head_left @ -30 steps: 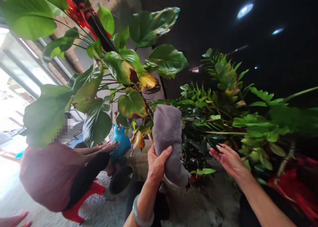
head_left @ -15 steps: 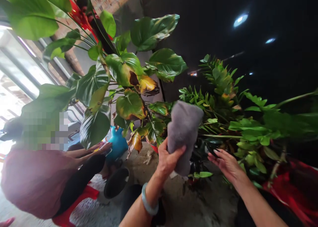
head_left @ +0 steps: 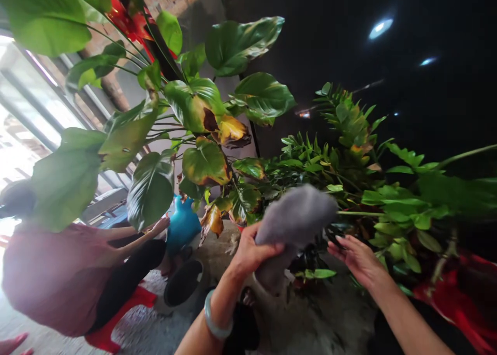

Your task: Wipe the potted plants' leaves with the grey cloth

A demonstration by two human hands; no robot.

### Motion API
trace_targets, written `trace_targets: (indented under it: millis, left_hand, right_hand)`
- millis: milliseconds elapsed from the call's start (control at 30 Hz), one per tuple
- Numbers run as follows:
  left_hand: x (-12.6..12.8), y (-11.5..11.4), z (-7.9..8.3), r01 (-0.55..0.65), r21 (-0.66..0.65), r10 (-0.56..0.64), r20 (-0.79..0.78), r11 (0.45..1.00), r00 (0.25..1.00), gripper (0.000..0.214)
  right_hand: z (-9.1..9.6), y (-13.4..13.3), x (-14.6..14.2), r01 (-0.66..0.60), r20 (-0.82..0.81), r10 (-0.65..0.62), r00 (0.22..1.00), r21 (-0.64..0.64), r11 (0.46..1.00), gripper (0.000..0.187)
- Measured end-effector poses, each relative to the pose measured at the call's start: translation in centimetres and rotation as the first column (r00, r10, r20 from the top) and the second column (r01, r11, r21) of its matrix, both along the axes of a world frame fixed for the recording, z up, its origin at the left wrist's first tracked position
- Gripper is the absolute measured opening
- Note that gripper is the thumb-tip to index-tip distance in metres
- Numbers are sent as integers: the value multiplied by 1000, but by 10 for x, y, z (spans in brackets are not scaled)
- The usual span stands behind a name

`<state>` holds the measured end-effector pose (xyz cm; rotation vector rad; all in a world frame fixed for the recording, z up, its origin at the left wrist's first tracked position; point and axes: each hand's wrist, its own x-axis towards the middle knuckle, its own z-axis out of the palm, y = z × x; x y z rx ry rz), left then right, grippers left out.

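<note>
My left hand point(head_left: 248, 254) is closed around a folded grey cloth point(head_left: 298, 215), which tilts up to the right and is slightly blurred. A pale bangle point(head_left: 215, 316) circles that wrist. To the right, my right hand point(head_left: 359, 262) has its thumb and fingers around a dark leaf point(head_left: 334, 236) of a low, dark-leaved plant. The cloth's upper end lies close to this leaf; whether they touch I cannot tell. Below the cloth a small green leaf point(head_left: 320, 274) sticks out.
A large-leaved plant point(head_left: 204, 161) with browned edges rises at left centre. Bushy green plants point(head_left: 404, 205) fill the right, before a glossy black surface point(head_left: 330, 29). A person in pink point(head_left: 58, 277) sits on a red stool point(head_left: 128, 311), near a blue container point(head_left: 182, 223) and dark bucket point(head_left: 184, 282).
The grey cloth has swung from upright to leaning right, toward my right hand. My left hand has shifted slightly left. My right hand stays nearly in place.
</note>
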<state>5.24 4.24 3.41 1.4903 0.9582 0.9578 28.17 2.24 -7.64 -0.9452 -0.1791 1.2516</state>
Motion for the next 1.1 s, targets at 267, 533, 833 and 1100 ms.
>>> trace_targets:
  millis: [267, 533, 833, 1100]
  left_hand:
    - [21, 12, -36, 90, 8, -87, -199, 996, 976, 29]
    - [-10, 0, 2, 137, -30, -138, -45, 990, 989, 37]
    - [-4, 1, -41, 137, 93, -81, -453, 986, 888, 26]
    - [-30, -5, -1, -167, 8, 166, 67, 986, 984, 41]
  right_hand:
    - [-5, 3, -3, 11, 29, -11, 1000, -11, 1000, 31]
    - [-10, 3, -1, -7, 57, 10, 998, -49, 999, 31]
    - [-7, 1, -2, 3, 78, 3, 997, -76, 997, 37]
    - [-6, 0, -6, -14, 140, 30, 990, -109, 994, 32]
